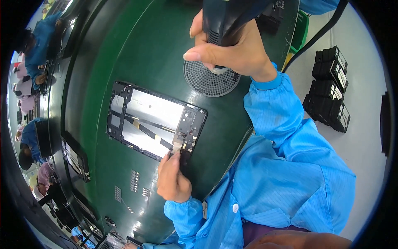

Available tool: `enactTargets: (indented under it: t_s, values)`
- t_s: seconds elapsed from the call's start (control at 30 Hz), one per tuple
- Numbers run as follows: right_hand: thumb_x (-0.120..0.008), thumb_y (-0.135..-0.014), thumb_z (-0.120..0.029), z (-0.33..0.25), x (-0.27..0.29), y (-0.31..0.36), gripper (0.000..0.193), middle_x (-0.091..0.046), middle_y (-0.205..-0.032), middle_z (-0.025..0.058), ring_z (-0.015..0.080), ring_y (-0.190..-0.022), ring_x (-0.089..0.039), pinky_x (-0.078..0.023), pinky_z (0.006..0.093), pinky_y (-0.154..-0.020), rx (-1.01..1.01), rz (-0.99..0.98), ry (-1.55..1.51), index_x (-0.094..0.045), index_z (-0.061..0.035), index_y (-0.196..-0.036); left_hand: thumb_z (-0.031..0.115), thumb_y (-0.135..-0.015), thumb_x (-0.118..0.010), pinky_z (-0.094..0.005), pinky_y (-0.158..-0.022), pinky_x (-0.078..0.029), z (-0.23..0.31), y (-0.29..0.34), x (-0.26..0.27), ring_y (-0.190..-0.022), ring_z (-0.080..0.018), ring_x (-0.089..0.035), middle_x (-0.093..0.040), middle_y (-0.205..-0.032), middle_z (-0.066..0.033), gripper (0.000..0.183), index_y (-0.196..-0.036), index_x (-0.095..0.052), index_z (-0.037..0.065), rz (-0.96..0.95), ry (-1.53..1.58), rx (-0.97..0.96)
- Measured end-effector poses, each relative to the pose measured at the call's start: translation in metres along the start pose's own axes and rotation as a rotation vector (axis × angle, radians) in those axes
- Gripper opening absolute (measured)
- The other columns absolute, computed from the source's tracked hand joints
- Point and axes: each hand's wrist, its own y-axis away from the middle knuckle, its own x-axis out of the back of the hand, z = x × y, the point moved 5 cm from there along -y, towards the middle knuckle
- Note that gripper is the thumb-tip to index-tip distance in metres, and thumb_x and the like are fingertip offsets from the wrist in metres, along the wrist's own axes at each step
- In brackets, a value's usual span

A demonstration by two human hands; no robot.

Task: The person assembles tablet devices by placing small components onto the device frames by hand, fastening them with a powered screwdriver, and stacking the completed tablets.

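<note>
An opened tablet [154,101] lies on the green table, its silver inside, dark flex ribbons and small circuit parts facing up. At the tablet's near corner my left hand [174,178] is closed, thumb and finger pinched at a small pale strip [177,146] by the connectors. My right hand [232,50] wraps round a black heat gun [217,20] with vent slots, whose upper part is cut off by the picture edge. Its nozzle points down over a round grey perforated disc [207,82], which it partly hides.
Small strips of parts [134,181] lie on the table beside the tablet. Another tablet [75,159] sits farther left. A thick black cable [321,33] hangs at the upper right, near a green bin [301,31]. Black stacks [329,89] stand on the floor; other people work beyond the table.
</note>
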Motion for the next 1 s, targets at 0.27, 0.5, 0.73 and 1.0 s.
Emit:
enactTargets:
  t_s: [0.27,0.5,0.73,1.0]
  values:
    - [-0.078,-0.068,0.003,0.008,-0.005,0.009,0.033,-0.056,-0.065,0.001,0.0078,-0.053,-0.053,-0.041,0.0219,-0.047,-0.578,0.16,-0.116,-0.057,0.0004,-0.094,-0.008,-0.086,-0.054,-0.0304,-0.083,-0.05,-0.024,0.018,0.041,-0.091,-0.0223,-0.064,-0.064,-0.099,-0.0173,0.016,-0.099,-0.063,-0.007,0.174,-0.097,0.275]
    - [-0.056,-0.083,-0.01,-0.017,-0.012,-0.003,0.028,-0.045,-0.063,0.0027,0.0118,-0.054,-0.045,-0.038,0.0276,-0.053,-0.072,-0.121,-0.173,-0.048,0.0005,-0.107,-0.004,-0.081,-0.065,-0.0256,-0.064,-0.054,-0.047,0.04,0.041,-0.067,-0.0183,-0.065,-0.066,-0.077,-0.0126,0.011,-0.091,-0.06,-0.007,0.334,0.497,0.844]
    - [-0.068,-0.064,0.015,-0.059,-0.108,-0.006,0.043,-0.054,-0.059,0.0076,0.015,-0.047,-0.055,-0.044,0.0258,-0.042,-0.357,0.079,-0.62,-0.042,-0.0017,-0.095,0.0,-0.081,-0.067,-0.0211,-0.062,-0.05,-0.051,0.02,0.019,-0.068,-0.0133,-0.063,-0.066,-0.078,-0.009,0.01,-0.088,-0.063,-0.007,0.081,0.571,0.883]
    - [-0.077,-0.067,0.005,-0.049,-0.145,0.008,0.041,-0.057,-0.072,0.0063,0.0072,-0.066,-0.055,-0.042,0.0187,-0.057,-0.406,-0.164,-0.399,-0.049,-0.0023,-0.096,0.002,-0.077,-0.071,-0.0224,-0.057,-0.046,-0.072,0.013,0.015,-0.062,-0.0096,-0.057,-0.061,-0.084,-0.008,0.011,-0.082,-0.065,-0.005,0.127,0.43,0.719]
